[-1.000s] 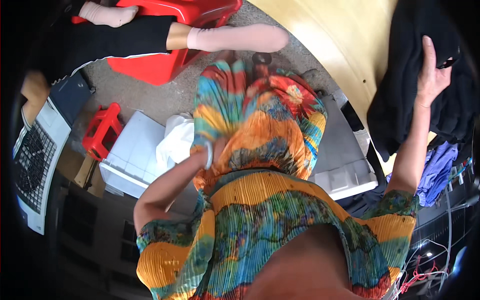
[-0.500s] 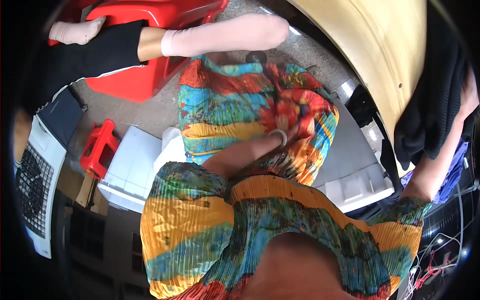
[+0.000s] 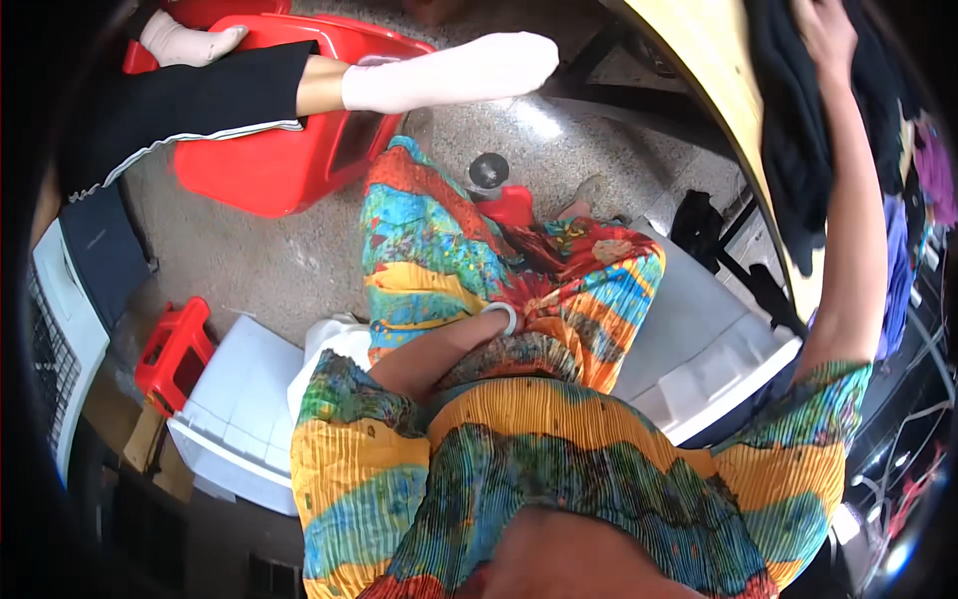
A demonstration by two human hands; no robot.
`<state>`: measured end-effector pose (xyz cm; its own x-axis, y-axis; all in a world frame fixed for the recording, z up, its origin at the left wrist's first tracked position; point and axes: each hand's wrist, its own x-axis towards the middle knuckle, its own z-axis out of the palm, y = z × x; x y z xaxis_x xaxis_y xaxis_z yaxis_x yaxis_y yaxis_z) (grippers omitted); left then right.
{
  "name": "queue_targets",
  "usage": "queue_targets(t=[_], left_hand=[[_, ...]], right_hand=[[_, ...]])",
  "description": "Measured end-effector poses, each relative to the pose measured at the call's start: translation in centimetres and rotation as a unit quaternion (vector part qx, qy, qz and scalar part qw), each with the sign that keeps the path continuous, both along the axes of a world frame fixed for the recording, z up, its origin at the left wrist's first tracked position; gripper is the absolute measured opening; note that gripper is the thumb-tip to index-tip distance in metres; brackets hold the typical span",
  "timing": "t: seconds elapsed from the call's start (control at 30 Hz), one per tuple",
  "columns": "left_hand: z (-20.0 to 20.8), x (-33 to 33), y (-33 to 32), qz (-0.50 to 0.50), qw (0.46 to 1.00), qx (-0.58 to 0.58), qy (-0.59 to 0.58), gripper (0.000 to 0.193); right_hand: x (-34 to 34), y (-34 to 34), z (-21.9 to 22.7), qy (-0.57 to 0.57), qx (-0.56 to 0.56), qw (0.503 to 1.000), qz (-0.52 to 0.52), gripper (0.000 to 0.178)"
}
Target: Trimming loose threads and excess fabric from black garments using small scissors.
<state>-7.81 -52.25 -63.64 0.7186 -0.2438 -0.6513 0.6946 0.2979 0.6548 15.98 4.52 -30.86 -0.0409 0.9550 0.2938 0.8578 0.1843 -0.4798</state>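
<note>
My right arm stretches up along the right side, and my right hand [image 3: 828,40] is on a black knit garment [image 3: 788,150] that hangs over the edge of a pale yellow tabletop [image 3: 714,55]. Its fingers look closed on the cloth, though the picture's upper edge partly cuts them off. My left hand [image 3: 534,311], a white bangle [image 3: 507,317] at its wrist, rests low in my lap. Folds of my multicoloured pleated trousers [image 3: 419,285] surround it, and its fingers are hidden.
Another person's leg in a pale pink sock [image 3: 454,75] reaches across a red plastic chair [image 3: 249,180]. A small red stool [image 3: 175,354] stands beside a white plastic box [image 3: 244,399]. A grey-white box [image 3: 699,339] sits at my right. Cables [image 3: 903,469] lie at the far right.
My right hand has moved up and left in the picture, as has the black garment. My left hand has dropped lower into my lap. More floor shows beyond my knees as the view shifts.
</note>
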Motion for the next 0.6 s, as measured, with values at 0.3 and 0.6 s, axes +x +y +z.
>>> queue_targets(t=[0.3, 0.6], left_hand=[[13.2, -2.0, 12.5, 0.006, 0.954, 0.277, -0.111, 0.028], [18.8, -6.0, 13.3, 0.218, 0.879, 0.425, 0.000, 0.023]], right_hand=[[6.1, -7.3, 4.0, -0.177, 0.116, 0.975, -0.064, 0.030], [-0.5, -33.3, -1.4, 0.154, 0.048, 0.971, -0.175, 0.015]])
